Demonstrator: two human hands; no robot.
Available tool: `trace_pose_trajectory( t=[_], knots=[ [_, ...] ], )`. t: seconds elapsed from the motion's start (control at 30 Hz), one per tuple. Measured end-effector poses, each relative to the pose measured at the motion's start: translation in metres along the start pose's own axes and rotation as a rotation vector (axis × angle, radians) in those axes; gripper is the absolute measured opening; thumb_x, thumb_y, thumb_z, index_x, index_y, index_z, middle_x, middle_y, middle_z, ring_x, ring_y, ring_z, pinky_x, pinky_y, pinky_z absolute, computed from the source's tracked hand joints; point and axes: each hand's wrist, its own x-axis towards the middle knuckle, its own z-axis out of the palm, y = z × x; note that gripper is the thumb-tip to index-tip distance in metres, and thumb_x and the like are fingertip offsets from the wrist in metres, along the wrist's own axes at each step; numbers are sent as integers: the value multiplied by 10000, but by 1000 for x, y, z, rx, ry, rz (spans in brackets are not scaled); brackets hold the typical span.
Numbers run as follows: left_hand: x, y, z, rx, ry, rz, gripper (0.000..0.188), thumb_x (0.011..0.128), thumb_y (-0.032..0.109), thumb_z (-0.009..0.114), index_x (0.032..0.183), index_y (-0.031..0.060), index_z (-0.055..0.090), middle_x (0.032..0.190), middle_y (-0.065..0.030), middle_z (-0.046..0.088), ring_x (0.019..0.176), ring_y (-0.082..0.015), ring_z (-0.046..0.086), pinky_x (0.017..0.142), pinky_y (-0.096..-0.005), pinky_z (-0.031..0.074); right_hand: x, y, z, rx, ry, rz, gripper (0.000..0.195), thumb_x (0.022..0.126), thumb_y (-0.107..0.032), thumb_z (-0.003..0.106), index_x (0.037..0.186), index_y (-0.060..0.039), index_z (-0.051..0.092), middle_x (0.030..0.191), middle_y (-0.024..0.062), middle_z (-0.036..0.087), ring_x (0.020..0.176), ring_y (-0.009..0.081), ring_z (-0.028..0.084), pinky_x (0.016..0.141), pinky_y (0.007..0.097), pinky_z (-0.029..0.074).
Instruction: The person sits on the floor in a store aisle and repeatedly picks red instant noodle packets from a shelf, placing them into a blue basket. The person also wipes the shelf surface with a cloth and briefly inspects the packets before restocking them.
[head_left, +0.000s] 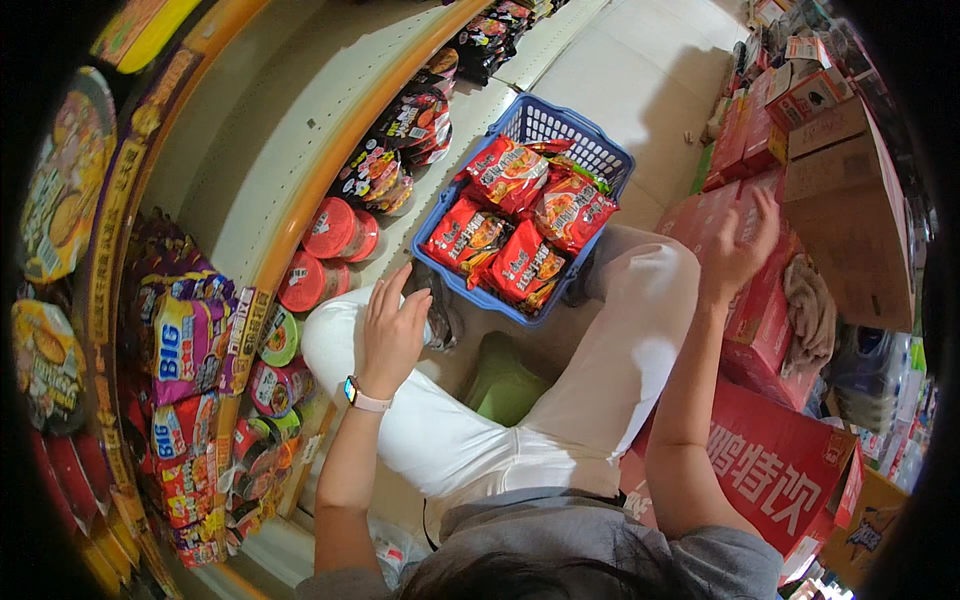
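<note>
My left hand (396, 330) is raised above my left knee, near the basket's lower left corner, its fingers apart and holding nothing. On the other side, my right hand (742, 244) is lifted beyond my right knee, near the red cartons, fingers spread and nothing in them. Between my knees and beyond them stands a blue plastic shopping basket (484, 296). Red packets of instant noodles (574, 210) lie in it, several in view, some overlapping. What lies under the top packets is hidden.
At left, a store shelf (315, 124) with an orange edge holds bagged noodles (187, 345); noodle cups (330, 229) stand on the level below. Red cartons (780, 457) and a brown cardboard box (847, 217) are stacked at right. A green stool (510, 386) is under me.
</note>
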Motion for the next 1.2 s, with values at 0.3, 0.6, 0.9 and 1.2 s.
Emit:
trace_pose_trajectory(
  t=[0.3,0.6,0.9,1.2],
  knots=[
    [52,-21,52,54,-461,40,457,803,225,632,1198,25,517,1294,-237,431,1126,-354,488,935,-404,408,-19,65,100,-128,-905,-79,355,796,-231,637,1074,-21,574,1055,201,588,1017,353,547,865,407,443],
    [87,-35,127,29,-662,182,505,761,196,656,1224,68,500,1346,-228,370,1214,-375,401,1001,-457,338,-49,113,167,-202,-1448,107,456,822,-399,577,1071,-17,579,920,233,628,884,369,607,755,447,476],
    [80,-23,178,-20,-654,360,504,730,109,665,1206,58,509,1399,-238,283,1283,-389,301,1052,-459,271,-66,133,193,30,-1658,234,435,800,-381,619,1033,-13,601,919,234,632,888,363,611,773,419,473],
    [72,-18,189,-69,-708,410,454,761,58,564,1212,43,511,1403,-319,192,1286,-484,241,1048,-507,259,-79,115,208,-92,-1767,37,512,755,-332,680,1015,72,500,917,266,607,910,390,585,756,435,464]
  ],
)
